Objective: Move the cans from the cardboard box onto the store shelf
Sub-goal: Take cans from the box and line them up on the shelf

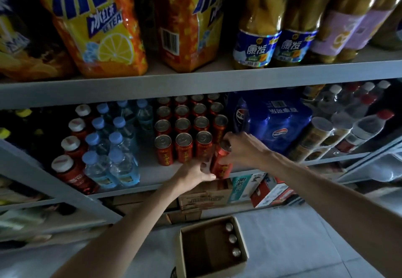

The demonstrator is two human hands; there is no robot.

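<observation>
Red metal can [221,164], tilted at the front edge of the shelf [150,169] mid-frame, right hand [241,149] fingers curled round its top, left hand [191,172] pinching its base; probably full, rigid, slick: best gripped round the wall.

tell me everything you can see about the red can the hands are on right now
The red can is a slim metal drink can with yellowish lettering down its side. Its top is mostly covered by the right hand, which grips it from above. It is slightly tilted, with its top leaning right. Its base is at the front edge of the shelf, at the right end of the front row of matching cans. The left hand holds its lower part.
</observation>
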